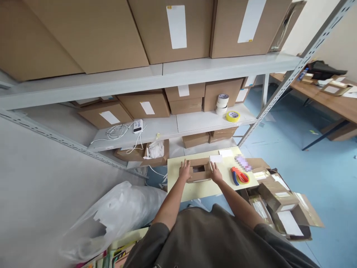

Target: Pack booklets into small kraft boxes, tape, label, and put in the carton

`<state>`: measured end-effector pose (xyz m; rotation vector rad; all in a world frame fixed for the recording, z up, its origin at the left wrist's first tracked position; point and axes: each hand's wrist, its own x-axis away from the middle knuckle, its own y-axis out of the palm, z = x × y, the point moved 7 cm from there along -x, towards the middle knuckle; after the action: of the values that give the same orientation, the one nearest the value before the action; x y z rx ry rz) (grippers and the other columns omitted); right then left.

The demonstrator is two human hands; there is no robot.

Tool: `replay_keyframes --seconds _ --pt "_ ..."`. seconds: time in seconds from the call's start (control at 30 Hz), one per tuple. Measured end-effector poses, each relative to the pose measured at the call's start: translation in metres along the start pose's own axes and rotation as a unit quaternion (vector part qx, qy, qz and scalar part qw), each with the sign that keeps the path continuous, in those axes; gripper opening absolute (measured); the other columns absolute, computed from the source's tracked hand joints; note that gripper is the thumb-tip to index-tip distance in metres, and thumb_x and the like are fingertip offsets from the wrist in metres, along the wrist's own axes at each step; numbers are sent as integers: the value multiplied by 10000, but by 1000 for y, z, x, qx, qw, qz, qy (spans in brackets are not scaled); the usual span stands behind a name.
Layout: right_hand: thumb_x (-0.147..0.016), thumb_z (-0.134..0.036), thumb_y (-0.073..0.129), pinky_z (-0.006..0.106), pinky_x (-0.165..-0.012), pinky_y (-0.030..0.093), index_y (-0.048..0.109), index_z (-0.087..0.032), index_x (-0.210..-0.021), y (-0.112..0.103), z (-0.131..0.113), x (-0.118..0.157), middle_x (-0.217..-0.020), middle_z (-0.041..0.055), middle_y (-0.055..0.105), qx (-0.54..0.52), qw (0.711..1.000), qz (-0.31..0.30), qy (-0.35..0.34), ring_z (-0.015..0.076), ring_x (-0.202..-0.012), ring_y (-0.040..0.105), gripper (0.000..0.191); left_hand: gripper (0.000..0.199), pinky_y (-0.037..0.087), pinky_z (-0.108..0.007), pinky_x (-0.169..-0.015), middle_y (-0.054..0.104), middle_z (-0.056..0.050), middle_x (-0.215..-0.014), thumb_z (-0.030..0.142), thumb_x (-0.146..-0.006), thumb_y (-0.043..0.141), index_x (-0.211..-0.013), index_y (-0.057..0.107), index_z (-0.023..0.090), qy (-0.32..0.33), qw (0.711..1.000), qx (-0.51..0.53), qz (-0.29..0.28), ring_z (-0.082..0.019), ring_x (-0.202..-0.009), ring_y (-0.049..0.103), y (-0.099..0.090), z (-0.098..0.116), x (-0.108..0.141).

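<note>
The small cardboard box rests on the pale yellow table, left hand spread against the box's left end, right hand spread at its right; tape dispenser right of the box

A box sits on the worktop between left hand and right hand; right of both, a tape dispenser.
</note>
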<state>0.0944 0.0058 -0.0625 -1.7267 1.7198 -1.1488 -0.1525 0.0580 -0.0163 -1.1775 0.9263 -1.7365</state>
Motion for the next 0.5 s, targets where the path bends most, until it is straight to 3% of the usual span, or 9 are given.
replay_keyframes --seconds 0.1,0.2,0.3,0.37,0.5 --pt "-834 -216 697 450 -1002 521 205 -276 -1681 2 3 -1 -1729 193 218 7 1000 3 24 387 -1430 508 982 1327 255 -563 -1247 57 -182 -1762 387 -594 950 -1675 192 255 57 998 -9 -23 -463 -1605 15 2 6 -15" --pt "-882 -260 643 431 -964 541 151 -269 -1692 6 6 8 -1728 188 222 -4 998 22 61 367 -1404 539 948 1308 268 -569 -1236 218 -213 -1713 316 -593 946 -1673 211 248 78 996 -38 -3 -462 -1587 129 4 6 -16" --pt "-912 -268 588 403 -932 565 163 -300 -1689 6 -2 22 -1756 134 152 -1 997 58 48 338 -1401 545 887 1082 326 -534 -1210 388 -193 -1610 239 -727 843 -1655 286 265 112 992 -40 48 -405 -1519 309 8 5 1" --pt "-949 -248 510 398 -989 557 241 -324 -1672 10 -12 32 -1757 75 182 5 997 70 9 304 -1442 506 775 856 360 -502 -1191 435 -167 -1582 190 -843 710 -1623 372 287 136 989 -28 54 -359 -1486 369 20 2 18" --pt "-1002 -218 362 443 -1166 453 420 -267 -1609 31 -20 45 -1717 50 314 20 997 70 -30 275 -1570 317 611 676 337 -515 -1207 327 -141 -1693 227 -954 554 -1612 413 283 131 991 -16 35 -341 -1577 228 48 -1 38"
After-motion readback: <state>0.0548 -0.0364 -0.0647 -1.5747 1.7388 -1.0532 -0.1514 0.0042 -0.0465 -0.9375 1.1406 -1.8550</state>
